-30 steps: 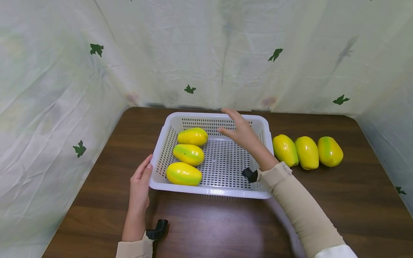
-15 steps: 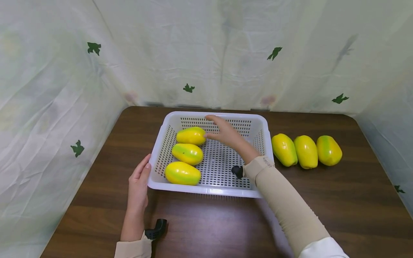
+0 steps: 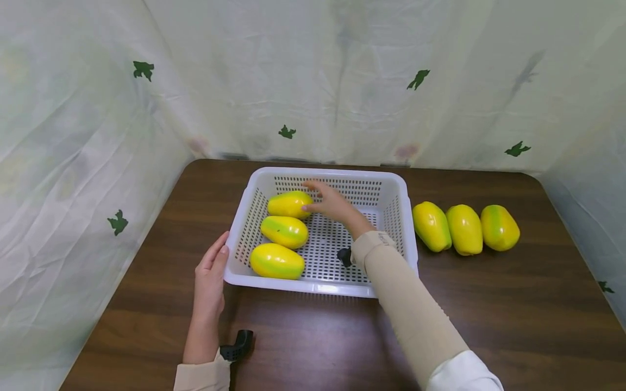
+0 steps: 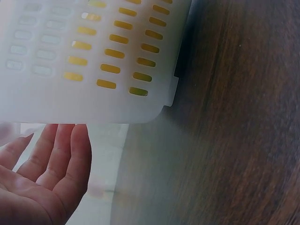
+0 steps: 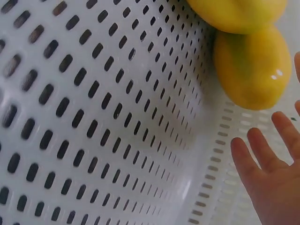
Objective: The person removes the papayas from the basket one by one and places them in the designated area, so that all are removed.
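A white perforated basket (image 3: 342, 289) holds three yellow-green fruits, a back one (image 3: 288, 205), a middle one (image 3: 285, 232) and a front one (image 3: 277, 261). My left hand (image 3: 209, 285) touches the basket's left rim, its fingers nearly straight; the left wrist view shows the fingertips (image 4: 79, 133) against the rim (image 4: 84, 112). Inside the basket, my right hand (image 3: 335, 206) is at the right end of the back fruit, thumb beside it and fingers spread. In the right wrist view the spread hand (image 5: 276, 183) is near a fruit (image 5: 253, 70), with a gap visible between them.
Three more yellow-green fruits (image 3: 432, 227), (image 3: 464, 230), (image 3: 500, 228) lie in a row on the brown wooden table (image 3: 513, 304), right of the basket. A pale curtain (image 3: 352, 81) with green shapes hangs behind the table and at its sides.
My right hand has moved left and slightly down across the basket, to the back fruit. My left hand stays at the rim, and the fruits have not moved.
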Available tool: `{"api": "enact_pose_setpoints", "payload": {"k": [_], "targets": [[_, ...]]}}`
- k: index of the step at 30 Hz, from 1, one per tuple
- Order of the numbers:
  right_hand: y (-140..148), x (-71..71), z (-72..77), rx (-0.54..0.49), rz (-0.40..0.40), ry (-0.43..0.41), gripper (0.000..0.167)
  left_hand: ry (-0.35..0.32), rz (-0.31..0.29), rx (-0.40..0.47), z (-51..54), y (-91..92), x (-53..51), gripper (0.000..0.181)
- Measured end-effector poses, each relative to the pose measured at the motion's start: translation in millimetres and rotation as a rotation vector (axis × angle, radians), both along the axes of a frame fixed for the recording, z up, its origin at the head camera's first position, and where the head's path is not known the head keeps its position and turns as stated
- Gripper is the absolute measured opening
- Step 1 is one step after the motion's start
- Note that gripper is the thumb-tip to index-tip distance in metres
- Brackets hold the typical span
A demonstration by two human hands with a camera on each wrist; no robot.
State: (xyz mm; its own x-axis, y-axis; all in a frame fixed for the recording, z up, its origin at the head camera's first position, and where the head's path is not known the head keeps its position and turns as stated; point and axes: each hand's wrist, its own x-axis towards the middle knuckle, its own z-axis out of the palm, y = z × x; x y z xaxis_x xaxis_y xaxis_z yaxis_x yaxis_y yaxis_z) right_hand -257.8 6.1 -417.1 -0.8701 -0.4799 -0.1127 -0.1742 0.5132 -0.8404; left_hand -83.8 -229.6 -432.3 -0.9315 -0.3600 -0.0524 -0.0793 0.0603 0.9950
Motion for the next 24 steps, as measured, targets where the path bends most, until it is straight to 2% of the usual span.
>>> {"api": "enact_pose_setpoints", "payload": {"k": [7,16,24], "targets": [[-11.0,0.3,-3.0,0.002,0.023,0.002,0.057,0.009,0.000,0.021,-0.2,-0.3,-1.3,0.044],[-20.4,-0.1,-3.8,0.074,-0.032,0.022,0.052,0.013,0.002,0.034,0.7,-0.5,-1.8,0.042],[-17.6,-0.7,-4.2,0.084,-0.048,0.039,0.050,0.006,0.006,0.032,0.8,-0.6,-1.6,0.042]]}}
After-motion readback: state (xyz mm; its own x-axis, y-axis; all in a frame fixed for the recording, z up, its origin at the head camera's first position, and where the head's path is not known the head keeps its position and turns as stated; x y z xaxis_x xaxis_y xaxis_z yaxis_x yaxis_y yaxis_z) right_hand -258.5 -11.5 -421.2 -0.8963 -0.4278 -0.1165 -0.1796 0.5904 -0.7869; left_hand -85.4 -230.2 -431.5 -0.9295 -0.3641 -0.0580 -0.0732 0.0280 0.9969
